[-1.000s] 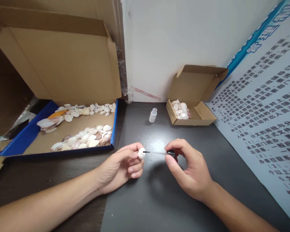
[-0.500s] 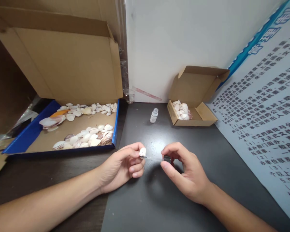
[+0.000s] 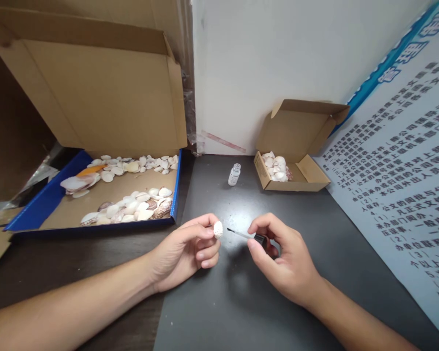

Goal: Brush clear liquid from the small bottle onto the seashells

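Note:
Between the thumb and fingers of my left hand (image 3: 193,243) is a small white seashell (image 3: 218,230), its ribbed outside showing. My right hand (image 3: 281,256) pinches the black cap of a small applicator brush (image 3: 241,235). The brush's thin clear stem points left, and its dark tip stops a little short of the shell, not touching it. Farther back on the dark mat stands a small uncapped glass bottle (image 3: 234,174) with a white label.
At the left, a blue-edged cardboard box (image 3: 173,195) with its lid up holds rows of shells (image 3: 131,207). A smaller open cardboard box (image 3: 296,185) with white shells (image 3: 276,168) stands at the back right. A printed sheet (image 3: 395,185) lines the right side; a white wall (image 3: 278,53) rises behind.
The brush tip has moved right, away from the shell's lower edge, with my right hand. The shell has turned slightly in my left fingers.

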Demonstrator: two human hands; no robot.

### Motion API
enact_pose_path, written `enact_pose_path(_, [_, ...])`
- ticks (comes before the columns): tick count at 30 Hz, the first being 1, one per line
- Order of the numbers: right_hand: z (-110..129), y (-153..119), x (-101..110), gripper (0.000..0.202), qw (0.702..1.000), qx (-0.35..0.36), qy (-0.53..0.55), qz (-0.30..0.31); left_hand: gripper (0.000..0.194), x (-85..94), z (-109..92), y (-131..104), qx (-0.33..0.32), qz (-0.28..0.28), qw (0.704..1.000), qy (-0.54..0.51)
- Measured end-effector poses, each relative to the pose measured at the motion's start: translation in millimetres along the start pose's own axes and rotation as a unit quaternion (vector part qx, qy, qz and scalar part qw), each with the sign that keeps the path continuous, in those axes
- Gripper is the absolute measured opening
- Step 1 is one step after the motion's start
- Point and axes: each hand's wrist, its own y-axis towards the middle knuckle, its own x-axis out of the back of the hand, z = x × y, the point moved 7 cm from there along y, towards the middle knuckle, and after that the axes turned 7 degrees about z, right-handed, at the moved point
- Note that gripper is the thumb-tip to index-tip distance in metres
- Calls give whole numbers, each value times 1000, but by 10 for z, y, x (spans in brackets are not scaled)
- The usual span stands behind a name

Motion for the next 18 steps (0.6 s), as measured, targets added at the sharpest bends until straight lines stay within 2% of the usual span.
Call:
enact_pose_path(5, [28,3,-17,9,998,28,47,12,5,-11,1,-6,5,-1,1000,2])
enact_pose_path(10, [-39,-5,-25,14,999,-8,42,1,5,-11,1,-5,1,0,1000,7])
enact_pose_path(15, [-25,2,-55,10,996,8,83,22,7,-7,17,-9,9,-3,1000,11])
enact_pose_path(18, [-68,1,-50,13,997,-28,70,16,8,-10,11,-8,5,-2,1000,16])
